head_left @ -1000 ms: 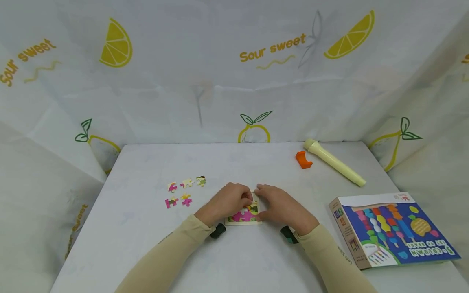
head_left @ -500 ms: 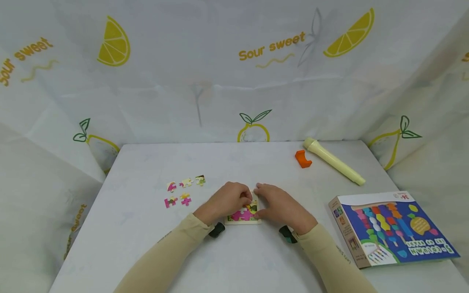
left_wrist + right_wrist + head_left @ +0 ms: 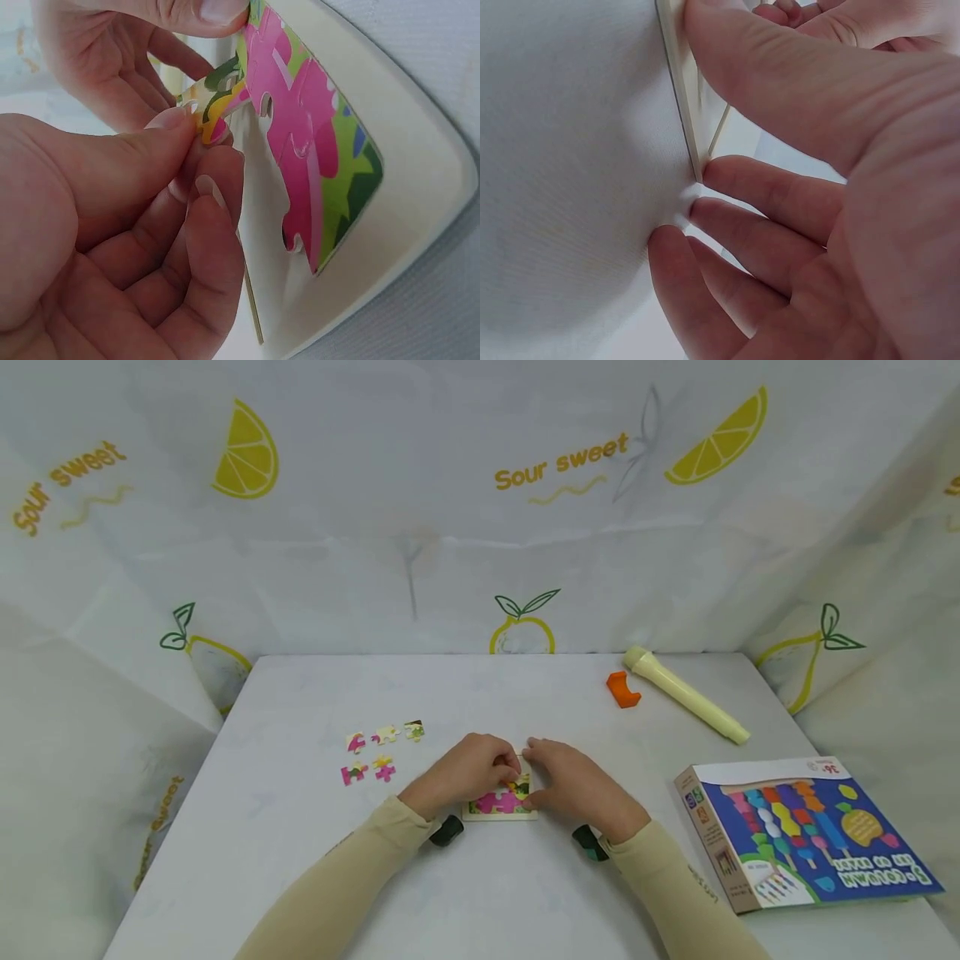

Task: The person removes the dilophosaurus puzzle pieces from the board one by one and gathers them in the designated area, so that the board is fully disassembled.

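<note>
Low in the middle of the head view lies a small jigsaw board (image 3: 498, 817) with a pale rim, partly filled with pink and green pieces. My left hand (image 3: 468, 772) pinches a yellow, pink and green jigsaw piece (image 3: 215, 129) between thumb and fingertips, over the bare part of the board. In the left wrist view this piece sits right beside fitted pink pieces (image 3: 289, 112); whether it lies flat cannot be told. My right hand (image 3: 581, 785) rests along the board's right side, thumb on the rim and forefinger at the far corner, its fingers fairly straight.
Several loose jigsaw pieces (image 3: 384, 768) lie in two rows to the left. An orange curved block (image 3: 622, 690) and a pale yellow stick (image 3: 686, 695) lie at the back right. A blue toy box (image 3: 817, 831) occupies the right side of the table (image 3: 300, 877).
Both hands stay at the board in nearly the same pose. The whole head view shifts slightly; no other movement is visible.
</note>
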Demonstrator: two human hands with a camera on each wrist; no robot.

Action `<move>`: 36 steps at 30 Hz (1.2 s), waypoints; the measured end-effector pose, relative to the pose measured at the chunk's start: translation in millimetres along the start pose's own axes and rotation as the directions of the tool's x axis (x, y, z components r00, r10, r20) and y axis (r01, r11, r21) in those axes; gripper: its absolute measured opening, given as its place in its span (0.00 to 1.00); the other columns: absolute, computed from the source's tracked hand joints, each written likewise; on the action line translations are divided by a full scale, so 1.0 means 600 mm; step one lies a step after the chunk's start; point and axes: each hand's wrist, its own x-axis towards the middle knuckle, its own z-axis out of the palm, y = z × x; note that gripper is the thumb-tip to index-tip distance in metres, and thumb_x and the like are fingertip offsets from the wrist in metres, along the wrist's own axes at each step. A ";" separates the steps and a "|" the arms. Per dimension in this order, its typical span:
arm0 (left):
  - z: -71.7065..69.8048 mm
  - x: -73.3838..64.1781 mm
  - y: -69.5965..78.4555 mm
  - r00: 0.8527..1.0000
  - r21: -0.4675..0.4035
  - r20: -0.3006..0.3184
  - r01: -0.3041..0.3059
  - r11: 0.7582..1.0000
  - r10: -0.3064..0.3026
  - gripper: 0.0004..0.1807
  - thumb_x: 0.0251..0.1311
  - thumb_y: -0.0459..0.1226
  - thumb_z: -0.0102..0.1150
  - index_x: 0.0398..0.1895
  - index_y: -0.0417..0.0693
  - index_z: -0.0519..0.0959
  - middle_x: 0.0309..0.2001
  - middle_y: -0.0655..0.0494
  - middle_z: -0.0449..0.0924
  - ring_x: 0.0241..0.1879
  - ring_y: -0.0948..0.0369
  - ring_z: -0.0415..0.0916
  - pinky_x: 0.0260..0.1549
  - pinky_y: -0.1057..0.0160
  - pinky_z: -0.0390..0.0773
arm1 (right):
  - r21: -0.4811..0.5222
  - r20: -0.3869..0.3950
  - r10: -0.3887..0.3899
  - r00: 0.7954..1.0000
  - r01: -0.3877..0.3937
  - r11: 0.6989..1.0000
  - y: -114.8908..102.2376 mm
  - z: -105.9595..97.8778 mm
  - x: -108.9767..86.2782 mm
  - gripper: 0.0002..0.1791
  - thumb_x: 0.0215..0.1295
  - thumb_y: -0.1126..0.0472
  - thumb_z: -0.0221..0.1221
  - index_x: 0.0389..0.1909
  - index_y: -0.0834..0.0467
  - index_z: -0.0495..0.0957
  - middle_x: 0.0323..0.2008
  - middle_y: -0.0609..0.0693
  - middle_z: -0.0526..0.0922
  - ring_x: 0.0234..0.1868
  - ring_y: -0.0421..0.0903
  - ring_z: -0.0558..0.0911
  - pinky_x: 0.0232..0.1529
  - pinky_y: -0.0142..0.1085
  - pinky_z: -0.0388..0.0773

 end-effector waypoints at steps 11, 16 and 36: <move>-0.037 -0.025 -0.014 0.997 -0.012 -0.041 0.069 0.998 -0.070 0.04 0.76 0.41 0.65 0.40 0.56 0.87 0.35 0.64 0.85 0.35 0.64 0.78 0.41 0.64 0.80 | -0.010 -0.002 -0.012 1.000 0.012 1.000 -0.012 0.003 0.010 0.41 0.61 0.56 0.79 0.74 0.61 0.76 0.80 0.58 0.71 0.82 0.61 0.68 0.80 0.58 0.66; -0.069 -0.059 -0.052 0.986 -0.023 -0.099 0.132 0.991 -0.134 0.04 0.75 0.42 0.66 0.40 0.57 0.87 0.34 0.65 0.86 0.38 0.63 0.80 0.45 0.60 0.79 | -0.024 0.009 0.017 1.000 -0.016 1.000 -0.014 0.000 0.009 0.43 0.61 0.56 0.79 0.76 0.60 0.75 0.81 0.57 0.70 0.82 0.60 0.67 0.80 0.58 0.66; -0.150 -0.124 -0.131 0.944 -0.034 -0.136 0.300 0.953 -0.301 0.04 0.74 0.37 0.67 0.41 0.48 0.88 0.33 0.55 0.87 0.29 0.61 0.79 0.33 0.62 0.78 | -0.017 0.013 0.043 0.999 -0.043 0.999 -0.006 0.002 0.001 0.44 0.61 0.53 0.79 0.77 0.58 0.73 0.82 0.56 0.68 0.83 0.61 0.66 0.79 0.59 0.67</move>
